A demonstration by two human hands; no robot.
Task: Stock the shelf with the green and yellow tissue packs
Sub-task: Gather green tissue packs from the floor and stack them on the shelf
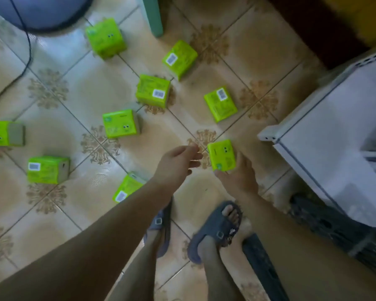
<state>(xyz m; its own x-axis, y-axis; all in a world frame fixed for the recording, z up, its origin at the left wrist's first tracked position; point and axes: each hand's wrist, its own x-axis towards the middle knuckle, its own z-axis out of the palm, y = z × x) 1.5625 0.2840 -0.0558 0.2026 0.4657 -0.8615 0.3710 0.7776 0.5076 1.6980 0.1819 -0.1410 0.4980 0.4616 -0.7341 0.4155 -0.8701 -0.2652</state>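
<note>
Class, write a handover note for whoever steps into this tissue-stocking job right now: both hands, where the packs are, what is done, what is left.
Left hand: open, holding nothing, beside the held pack.
Right hand: grips one green pack low over the tiled floor.
Eight other packs lie scattered on the floor.
White shelf unit stands at the right; no pack shows on it.
Done: one pack in hand.
Left: shelve it, then the other eight.
</note>
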